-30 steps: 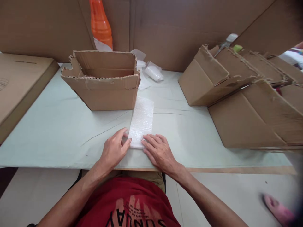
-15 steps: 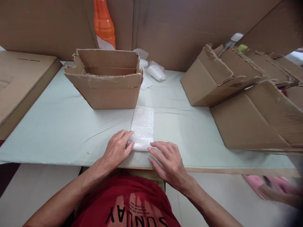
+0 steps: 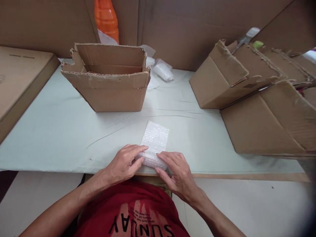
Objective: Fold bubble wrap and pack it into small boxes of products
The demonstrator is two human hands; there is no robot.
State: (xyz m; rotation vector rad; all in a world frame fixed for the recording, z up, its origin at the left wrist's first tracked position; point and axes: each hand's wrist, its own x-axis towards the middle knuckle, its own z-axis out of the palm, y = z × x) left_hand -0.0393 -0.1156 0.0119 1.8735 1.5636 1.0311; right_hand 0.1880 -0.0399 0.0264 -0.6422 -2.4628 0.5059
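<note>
A strip of bubble wrap (image 3: 155,136) lies on the pale green cloth near the table's front edge, its near end rolled or folded into a thick bundle. My left hand (image 3: 125,161) grips the left end of that bundle between thumb and fingers. At the right end, my right hand (image 3: 176,169) pinches it the same way, thumb on the near side and fingers on top. The flat far end of the wrap points away and tilts slightly right. Whatever may be inside the roll is hidden.
An open cardboard box (image 3: 118,93) stands behind the wrap. More open boxes (image 3: 261,125) are grouped at the right. A flat carton (image 3: 22,79) lies at the left. Small clear-wrapped bundles (image 3: 163,69) and an orange bottle (image 3: 106,19) are at the back.
The bubble wrap has come nearer the table edge and turned slightly, and its flat part is shorter. Both hands have closed in around the rolled end. The pink footwear at right has left the view.
</note>
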